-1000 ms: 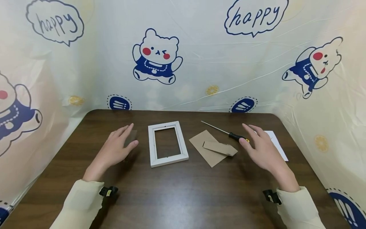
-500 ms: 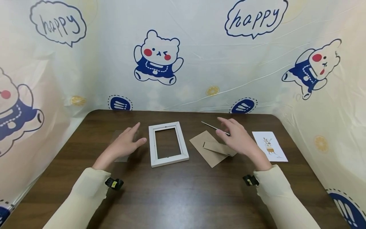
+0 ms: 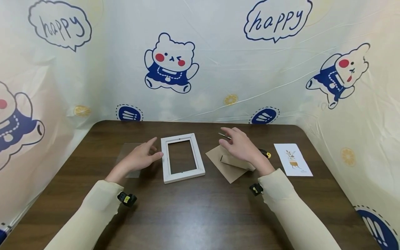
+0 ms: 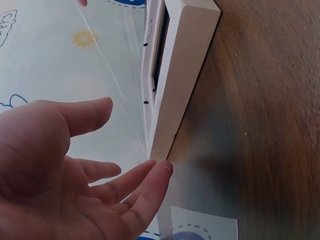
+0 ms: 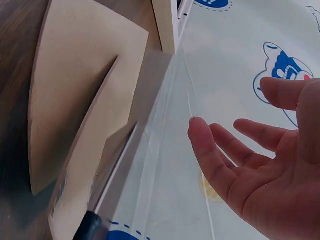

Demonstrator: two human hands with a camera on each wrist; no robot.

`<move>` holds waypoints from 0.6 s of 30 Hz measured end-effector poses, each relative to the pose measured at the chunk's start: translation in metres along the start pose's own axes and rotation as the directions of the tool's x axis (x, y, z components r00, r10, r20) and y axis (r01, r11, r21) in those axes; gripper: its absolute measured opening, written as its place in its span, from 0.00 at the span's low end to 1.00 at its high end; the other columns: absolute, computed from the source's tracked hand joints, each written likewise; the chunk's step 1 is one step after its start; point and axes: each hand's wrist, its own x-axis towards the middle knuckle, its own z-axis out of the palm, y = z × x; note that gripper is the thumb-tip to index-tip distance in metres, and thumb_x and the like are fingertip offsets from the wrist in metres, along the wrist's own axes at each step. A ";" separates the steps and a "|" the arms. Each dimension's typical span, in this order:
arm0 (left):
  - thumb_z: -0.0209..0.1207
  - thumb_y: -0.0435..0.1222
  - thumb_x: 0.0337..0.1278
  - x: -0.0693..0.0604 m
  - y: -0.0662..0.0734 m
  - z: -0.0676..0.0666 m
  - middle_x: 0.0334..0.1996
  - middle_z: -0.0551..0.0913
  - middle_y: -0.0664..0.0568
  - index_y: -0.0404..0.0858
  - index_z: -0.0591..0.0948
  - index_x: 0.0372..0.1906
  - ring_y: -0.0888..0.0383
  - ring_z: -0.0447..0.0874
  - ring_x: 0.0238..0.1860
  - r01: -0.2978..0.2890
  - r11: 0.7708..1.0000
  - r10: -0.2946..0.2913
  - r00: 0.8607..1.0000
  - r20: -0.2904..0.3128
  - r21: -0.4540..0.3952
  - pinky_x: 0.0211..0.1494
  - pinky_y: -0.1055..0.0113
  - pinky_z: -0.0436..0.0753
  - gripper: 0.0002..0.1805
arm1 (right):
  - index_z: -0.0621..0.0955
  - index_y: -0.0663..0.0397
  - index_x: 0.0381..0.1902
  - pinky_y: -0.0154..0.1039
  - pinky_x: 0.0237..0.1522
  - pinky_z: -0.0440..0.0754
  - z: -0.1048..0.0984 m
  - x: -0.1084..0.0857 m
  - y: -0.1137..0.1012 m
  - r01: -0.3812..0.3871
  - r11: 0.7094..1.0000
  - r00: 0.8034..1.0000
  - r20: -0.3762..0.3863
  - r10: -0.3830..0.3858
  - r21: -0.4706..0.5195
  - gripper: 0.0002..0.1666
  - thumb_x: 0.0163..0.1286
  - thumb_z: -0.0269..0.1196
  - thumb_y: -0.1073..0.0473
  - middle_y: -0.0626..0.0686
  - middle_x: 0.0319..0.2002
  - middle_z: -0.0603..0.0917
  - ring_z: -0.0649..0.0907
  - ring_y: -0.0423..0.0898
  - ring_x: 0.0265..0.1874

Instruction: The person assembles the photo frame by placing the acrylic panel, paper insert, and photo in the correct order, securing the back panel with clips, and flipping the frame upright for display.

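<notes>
A white picture frame lies on the table between my hands, its opening showing bare wood. My left hand hovers at its left edge with fingers loosely bent, holding nothing; in the left wrist view the fingertips overlap the frame's far end, and contact is unclear. Partly under that hand lies a clear sheet. My right hand, its fingers relaxed and holding nothing, is above the brown backboard with its stand flap. It hides the middle of a screwdriver lying behind the backboard.
A white card printed with a potted plant lies on the right of the brown table. Behind and at both sides hangs a pale curtain with cartoon bears.
My right hand has moved left, from beside the card to over the backboard and screwdriver, uncovering the card. My left hand has shifted right to the frame's edge, uncovering part of the clear sheet.
</notes>
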 end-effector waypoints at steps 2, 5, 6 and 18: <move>0.56 0.49 0.80 0.001 0.001 0.001 0.68 0.74 0.26 0.26 0.54 0.83 0.30 0.76 0.66 0.010 1.000 -0.010 1.000 0.007 -0.003 0.67 0.33 0.77 0.44 | 0.69 0.58 0.80 0.58 0.62 0.81 0.003 0.003 0.000 0.002 1.000 1.000 0.012 -0.002 0.000 0.34 0.83 0.58 0.50 0.65 0.66 0.77 0.80 0.61 0.63; 0.57 0.49 0.80 0.001 0.003 0.003 0.67 0.75 0.27 0.24 0.58 0.80 0.31 0.75 0.66 0.037 0.999 -0.037 0.999 0.012 -0.005 0.68 0.33 0.76 0.42 | 0.67 0.60 0.80 0.58 0.62 0.80 0.008 0.007 -0.001 0.012 1.000 0.999 0.030 -0.012 -0.015 0.36 0.83 0.58 0.49 0.66 0.66 0.77 0.79 0.61 0.64; 0.57 0.50 0.79 0.001 0.004 0.003 0.66 0.76 0.27 0.23 0.59 0.79 0.31 0.76 0.66 0.043 0.999 -0.042 0.999 0.013 -0.003 0.68 0.34 0.77 0.42 | 0.66 0.60 0.81 0.58 0.62 0.81 0.010 0.009 -0.001 0.013 1.000 0.999 0.038 -0.012 -0.016 0.36 0.83 0.57 0.49 0.67 0.66 0.77 0.80 0.61 0.63; 0.58 0.51 0.78 0.008 0.006 0.012 0.59 0.80 0.31 0.21 0.64 0.74 0.39 0.80 0.57 0.056 0.998 -0.056 0.998 0.033 -0.001 0.63 0.41 0.81 0.41 | 0.68 0.61 0.79 0.54 0.59 0.81 0.032 0.020 -0.008 -0.025 1.000 0.994 0.108 0.026 -0.008 0.35 0.83 0.57 0.50 0.63 0.59 0.81 0.81 0.57 0.57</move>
